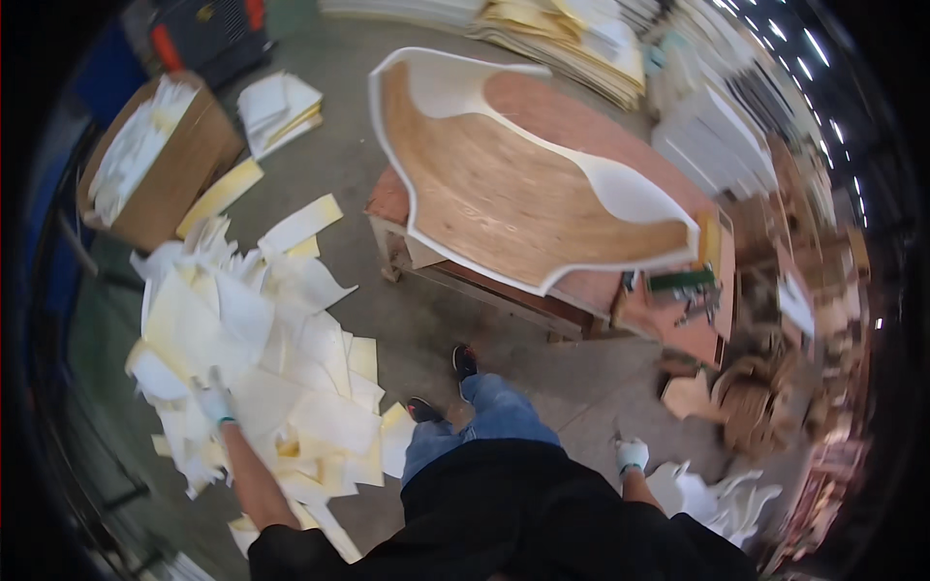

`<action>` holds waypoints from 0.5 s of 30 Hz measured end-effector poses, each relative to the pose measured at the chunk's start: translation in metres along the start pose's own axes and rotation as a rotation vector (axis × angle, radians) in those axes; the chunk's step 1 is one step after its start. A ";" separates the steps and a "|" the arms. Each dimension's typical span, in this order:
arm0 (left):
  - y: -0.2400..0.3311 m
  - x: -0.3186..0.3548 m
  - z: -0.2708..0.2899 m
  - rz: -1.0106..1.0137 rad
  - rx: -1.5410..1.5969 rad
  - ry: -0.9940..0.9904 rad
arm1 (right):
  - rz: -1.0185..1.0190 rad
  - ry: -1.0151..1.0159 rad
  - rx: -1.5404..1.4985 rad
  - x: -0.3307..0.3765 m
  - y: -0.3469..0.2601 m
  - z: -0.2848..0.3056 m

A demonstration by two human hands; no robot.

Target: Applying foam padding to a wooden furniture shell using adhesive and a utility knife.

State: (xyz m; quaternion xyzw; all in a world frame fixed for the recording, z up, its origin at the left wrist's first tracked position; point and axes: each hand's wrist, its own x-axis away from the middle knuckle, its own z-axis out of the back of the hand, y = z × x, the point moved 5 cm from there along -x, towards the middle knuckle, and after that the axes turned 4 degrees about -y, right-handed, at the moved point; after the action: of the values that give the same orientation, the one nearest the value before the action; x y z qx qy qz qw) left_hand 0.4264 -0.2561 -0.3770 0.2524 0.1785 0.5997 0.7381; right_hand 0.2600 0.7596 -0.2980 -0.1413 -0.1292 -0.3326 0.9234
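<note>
My left hand [212,400], in a white glove, hangs over a big pile of white and pale yellow foam scraps [281,358] on the concrete floor; its fingers look spread and nothing shows in it. My right hand [632,453], also gloved, is at my side above smaller white foam pieces [717,499] and appears loosely closed, holding nothing I can see. Ahead, a curved plywood shell with a white foam edge [528,184] lies on a low reddish workbench [668,324].
A cardboard box of foam offcuts [160,160] stands at the far left, with loose foam sheets [279,109] beside it. Stacks of foam and board [567,39] line the back. Wooden parts and clutter [756,397] fill the right. My feet [446,387] stand near the bench.
</note>
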 end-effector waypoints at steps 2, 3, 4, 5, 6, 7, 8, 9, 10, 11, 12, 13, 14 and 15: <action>0.011 -0.018 -0.042 -0.205 0.008 -0.110 | -0.020 0.028 -0.164 0.027 -0.012 -0.024; 0.042 0.002 -0.090 -0.240 0.050 -0.295 | -0.049 0.071 -0.232 0.040 -0.003 -0.029; 0.094 0.055 -0.143 -0.279 0.086 -0.486 | -0.106 0.091 -0.250 0.058 -0.003 -0.032; 0.165 0.122 -0.162 -0.124 0.097 -0.628 | -0.145 0.192 -0.348 0.080 -0.008 -0.029; 0.093 0.107 -0.173 -0.340 0.384 -0.322 | -0.069 0.177 -0.435 0.084 -0.038 -0.036; 0.198 0.194 -0.195 -0.213 0.407 -0.660 | -0.167 0.257 -0.441 0.097 -0.004 -0.040; 0.195 0.213 -0.206 -0.167 0.440 -0.729 | -0.164 0.214 -0.601 0.097 -0.008 -0.054; 0.196 0.227 -0.225 -0.123 0.480 -0.803 | -0.163 0.179 -0.763 0.092 -0.012 -0.067; 0.230 0.260 -0.225 -0.047 0.558 -0.908 | -0.190 0.196 -0.776 0.092 -0.011 -0.070; 0.235 0.266 -0.230 -0.148 0.713 -0.851 | -0.217 0.129 -0.944 0.094 -0.030 -0.068; 0.268 0.285 -0.221 -0.055 0.755 -0.964 | -0.268 0.091 -1.111 0.095 -0.040 -0.064; 0.280 0.279 -0.224 -0.037 0.783 -0.957 | -0.273 0.076 -1.113 0.086 -0.053 -0.059; 0.285 0.272 -0.226 -0.012 0.807 -0.945 | -0.205 0.075 -1.099 0.074 -0.066 -0.052; 0.300 0.266 -0.222 -0.025 0.809 -0.932 | -0.142 0.078 -1.084 0.061 -0.080 -0.046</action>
State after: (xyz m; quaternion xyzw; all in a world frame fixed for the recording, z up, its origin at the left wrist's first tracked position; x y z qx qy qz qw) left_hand 0.1196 0.0844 -0.3698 0.7458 0.0536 0.3024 0.5912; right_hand 0.2606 0.6495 -0.3064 -0.5754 0.0859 -0.4181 0.6977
